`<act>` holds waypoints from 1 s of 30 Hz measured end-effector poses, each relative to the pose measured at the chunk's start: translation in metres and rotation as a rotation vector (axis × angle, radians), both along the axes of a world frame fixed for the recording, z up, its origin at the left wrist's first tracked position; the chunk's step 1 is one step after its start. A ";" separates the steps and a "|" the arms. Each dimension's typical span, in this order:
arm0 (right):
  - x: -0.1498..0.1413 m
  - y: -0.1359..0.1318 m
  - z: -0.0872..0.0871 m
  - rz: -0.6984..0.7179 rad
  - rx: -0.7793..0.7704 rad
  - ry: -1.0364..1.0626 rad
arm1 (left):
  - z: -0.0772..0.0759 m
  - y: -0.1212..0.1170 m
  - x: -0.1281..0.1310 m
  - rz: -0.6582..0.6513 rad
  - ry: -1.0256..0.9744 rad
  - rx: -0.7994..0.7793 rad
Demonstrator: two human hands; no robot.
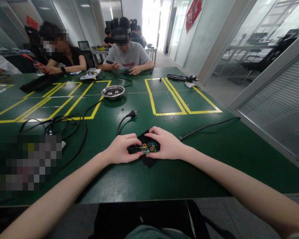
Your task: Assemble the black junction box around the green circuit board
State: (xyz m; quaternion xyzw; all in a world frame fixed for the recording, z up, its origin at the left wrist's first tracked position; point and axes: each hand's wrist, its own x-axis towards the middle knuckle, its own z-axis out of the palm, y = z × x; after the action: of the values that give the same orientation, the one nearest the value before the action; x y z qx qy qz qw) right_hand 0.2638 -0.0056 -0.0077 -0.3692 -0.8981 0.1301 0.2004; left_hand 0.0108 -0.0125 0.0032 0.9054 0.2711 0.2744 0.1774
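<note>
A small green circuit board [149,148] with two copper-coloured coils lies over an open black plastic case [149,162], near the front of the table. My left hand [123,148] is closed on the board's left edge, thumb and fingers pinching it where dark wires meet it. From the other side my right hand [164,144] curls round the board and the case, with its thumb at the board's lower edge and its fingers at the upper side. Parts of the case are hidden under my hands. A black power cord's plug [132,114] rests just beyond my left hand.
A metal bowl [113,93] holding small metal parts stands further back. Tangled black cables [57,124] lie at the left, beside a blurred-out object [27,162]. Another black cable [211,126] runs right. A folded black tripod-like item [181,78] lies at the far edge. People sit opposite.
</note>
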 end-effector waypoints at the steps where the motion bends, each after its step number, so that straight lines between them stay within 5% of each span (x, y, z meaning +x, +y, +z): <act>1: 0.000 0.000 -0.002 -0.035 0.026 -0.012 | -0.001 0.001 0.000 0.015 -0.003 -0.002; 7: -0.004 -0.001 -0.016 -0.218 0.113 -0.058 | -0.004 0.006 0.000 0.184 0.053 0.006; 21: -0.009 -0.010 -0.004 -0.163 0.018 -0.021 | -0.005 0.008 0.001 0.284 0.205 -0.028; 30: -0.016 -0.010 -0.014 -0.277 0.034 0.034 | -0.008 0.010 0.004 0.335 0.253 0.006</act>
State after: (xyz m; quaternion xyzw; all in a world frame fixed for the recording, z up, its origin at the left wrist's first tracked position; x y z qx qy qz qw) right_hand 0.2481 -0.0159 -0.0217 -0.4839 -0.8371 0.0920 0.2379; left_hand 0.0149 -0.0024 -0.0049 0.8755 0.4370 0.1851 0.0911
